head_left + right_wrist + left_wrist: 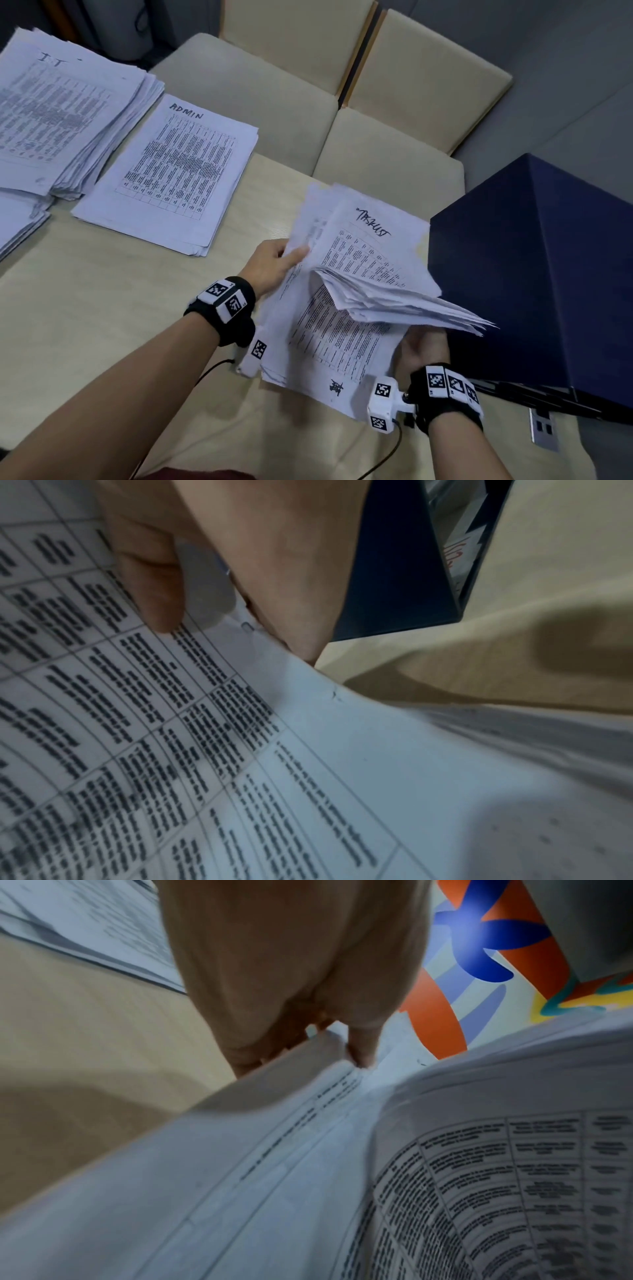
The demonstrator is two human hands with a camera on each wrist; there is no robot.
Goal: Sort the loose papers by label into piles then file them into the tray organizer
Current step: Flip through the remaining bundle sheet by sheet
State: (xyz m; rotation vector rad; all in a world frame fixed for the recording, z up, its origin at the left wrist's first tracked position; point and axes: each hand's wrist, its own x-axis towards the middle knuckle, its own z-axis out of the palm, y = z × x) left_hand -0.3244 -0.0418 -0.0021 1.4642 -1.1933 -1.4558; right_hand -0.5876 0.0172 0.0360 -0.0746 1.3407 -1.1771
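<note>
A thick stack of printed papers (342, 342) is held over the table's near right part, and its upper bundle (373, 253), headed "TASKLIST" by hand, is lifted and fanned away from the lower sheets. My left hand (291, 255) grips the stack's left edge, with the thumb on top and the fingers (363, 1047) curled round the sheets (274, 1177). Partly hidden below the raised bundle, my right hand (421, 339) pinches sheets at the right edge. In the right wrist view its thumb (154, 593) presses on a page with a printed table (171, 737).
An "ADMIN" pile (171, 164), a thicker "IT" pile (51, 113) and another pile (17, 222) lie on the beige table (102, 308) at the left. A dark blue box (534, 274) stands at the right. Cream chairs (308, 85) are beyond the table.
</note>
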